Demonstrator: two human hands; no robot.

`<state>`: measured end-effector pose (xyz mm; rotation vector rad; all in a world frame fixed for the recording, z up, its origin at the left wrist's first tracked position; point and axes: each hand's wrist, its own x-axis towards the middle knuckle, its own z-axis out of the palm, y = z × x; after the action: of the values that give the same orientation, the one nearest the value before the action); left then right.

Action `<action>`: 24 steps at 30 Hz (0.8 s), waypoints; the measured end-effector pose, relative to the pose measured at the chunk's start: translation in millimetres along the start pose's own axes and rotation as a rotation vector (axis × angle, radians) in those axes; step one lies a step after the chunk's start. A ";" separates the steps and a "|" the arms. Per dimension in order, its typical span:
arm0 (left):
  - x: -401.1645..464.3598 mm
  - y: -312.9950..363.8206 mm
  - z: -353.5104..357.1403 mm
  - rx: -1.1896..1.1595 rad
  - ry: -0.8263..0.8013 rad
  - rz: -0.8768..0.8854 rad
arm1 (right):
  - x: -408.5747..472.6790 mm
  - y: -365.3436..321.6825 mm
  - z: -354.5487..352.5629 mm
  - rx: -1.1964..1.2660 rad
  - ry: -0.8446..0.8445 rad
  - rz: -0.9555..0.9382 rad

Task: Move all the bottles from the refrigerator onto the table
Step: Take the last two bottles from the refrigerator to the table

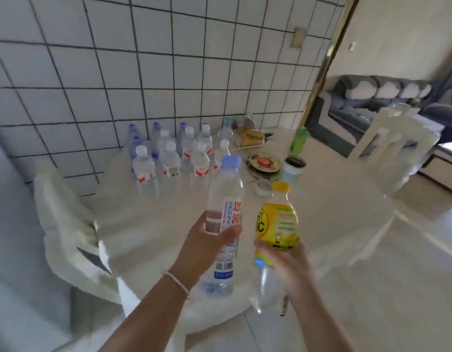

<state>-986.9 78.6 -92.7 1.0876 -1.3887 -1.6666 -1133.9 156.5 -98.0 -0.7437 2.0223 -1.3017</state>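
Two bare forearms, no sleeves in view. Left hand [209, 240]: thin pale cord bracelet [178, 283] around the wrist, just behind the grip, small knot or loose end at its lower edge. Right hand [283, 260]: nothing worn on the wrist or forearm behind the grip. Rings, nails: too blurred to tell.

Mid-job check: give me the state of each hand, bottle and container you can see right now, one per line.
Left hand: grips the water bottle.
Water bottle: capped, held upright above the table.
Right hand: holds the yellow bottle and a clear bottle.
Yellow bottle: capped, upright, in the air.
Clear bottle: blue cap, hanging below the yellow one.
Cluster of bottles: standing capped on the table.
Cup: open, on the table.
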 end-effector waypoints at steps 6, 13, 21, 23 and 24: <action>56.4 -8.5 -15.1 0.057 0.316 -0.032 | 94.4 -18.9 38.8 0.043 -0.236 -0.099; 112.0 -35.8 -67.4 0.155 0.567 -0.098 | 160.2 -16.4 139.2 0.070 -0.323 -0.163; 208.3 -67.9 -128.4 0.263 0.686 -0.153 | 224.1 -12.0 243.4 -0.106 -0.305 -0.240; 224.3 -73.2 -135.9 0.290 0.724 -0.140 | 237.4 -10.4 260.2 -0.141 -0.300 -0.233; 230.5 -76.2 -138.5 0.301 0.743 -0.135 | 242.9 -8.1 267.3 -0.160 -0.299 -0.217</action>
<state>-952.9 -170.0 -215.7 1.7723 -1.0889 -0.9659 -1092.1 -179.1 -224.8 -1.1855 1.8543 -1.0751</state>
